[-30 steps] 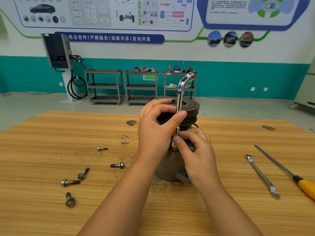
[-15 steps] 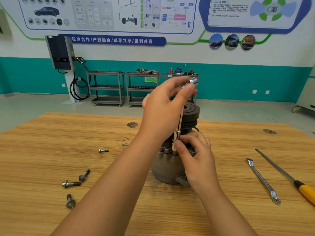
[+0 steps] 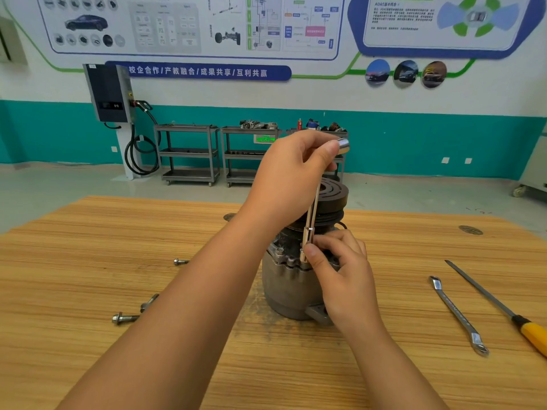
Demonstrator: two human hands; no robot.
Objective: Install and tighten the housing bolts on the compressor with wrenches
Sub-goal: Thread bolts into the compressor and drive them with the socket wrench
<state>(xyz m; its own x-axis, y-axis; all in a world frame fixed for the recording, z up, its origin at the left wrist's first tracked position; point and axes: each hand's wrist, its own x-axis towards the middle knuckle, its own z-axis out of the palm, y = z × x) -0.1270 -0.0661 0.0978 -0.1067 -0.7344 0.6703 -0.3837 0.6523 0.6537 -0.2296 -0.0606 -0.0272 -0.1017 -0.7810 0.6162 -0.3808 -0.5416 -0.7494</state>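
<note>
Bench [image 3: 88,261] of striped wood carries the compressor [image 3: 284,291] upright near its middle, pulley end up. My left hand [image 3: 293,176] grips the bent top of the socket wrench [image 3: 310,220], which stands on the housing flange. My right hand [image 3: 343,270] pinches its lower shaft. Toward the right edge lie a screwdriver [image 3: 503,309] and a flat wrench [image 3: 455,315]. Toward the left edge lie three loose bolts [image 3: 124,318]. A seated bolt [image 3: 279,250] sits in the flange.

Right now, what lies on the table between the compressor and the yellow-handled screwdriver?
In the head view, a slim metal wrench lies there on the table, apart from both compressor and screwdriver.
</note>
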